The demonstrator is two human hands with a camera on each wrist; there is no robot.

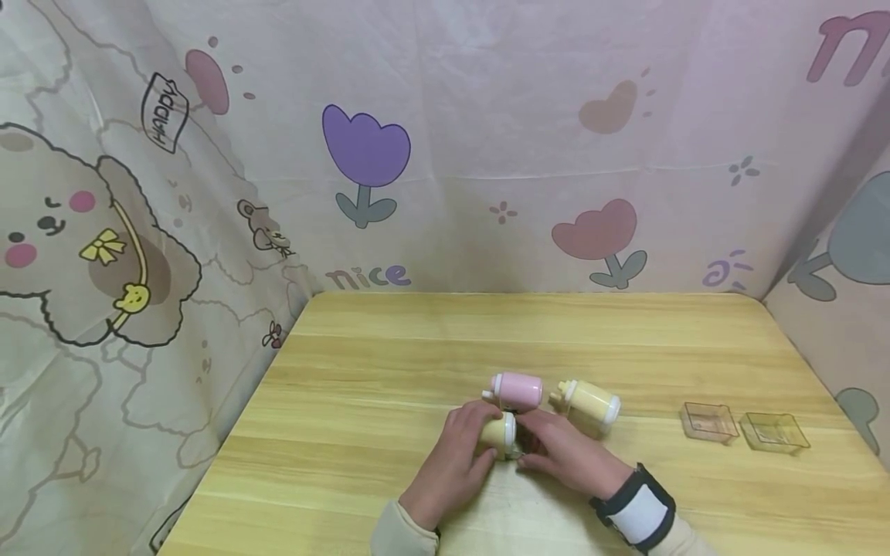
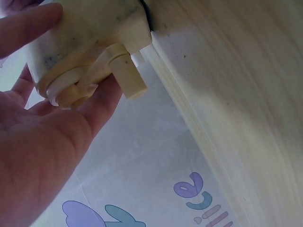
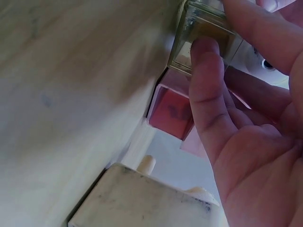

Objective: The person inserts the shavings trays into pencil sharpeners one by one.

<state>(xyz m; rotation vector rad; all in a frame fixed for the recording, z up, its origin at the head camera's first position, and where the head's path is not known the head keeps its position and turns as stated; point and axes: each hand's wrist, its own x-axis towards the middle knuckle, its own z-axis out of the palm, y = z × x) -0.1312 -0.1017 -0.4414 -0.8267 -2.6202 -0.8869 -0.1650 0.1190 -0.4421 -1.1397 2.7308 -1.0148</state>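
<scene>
Cream crank-handled canister (image 1: 493, 435), gripped in left hand (image 1: 455, 442) at the table (image 1: 361, 371); probably light, rigid, slightly slippery plastic, best held round its middle. Right hand (image 1: 568, 452) pinches clear box (image 3: 195, 26).

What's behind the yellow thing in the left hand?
Beyond the yellow thing, a pink one rests on the table. The left hand and right hand partly block the space between, hiding anything there.

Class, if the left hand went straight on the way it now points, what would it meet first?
Probably the pink container, just beyond the left hand in the head view, though depth is hard to judge.
</scene>
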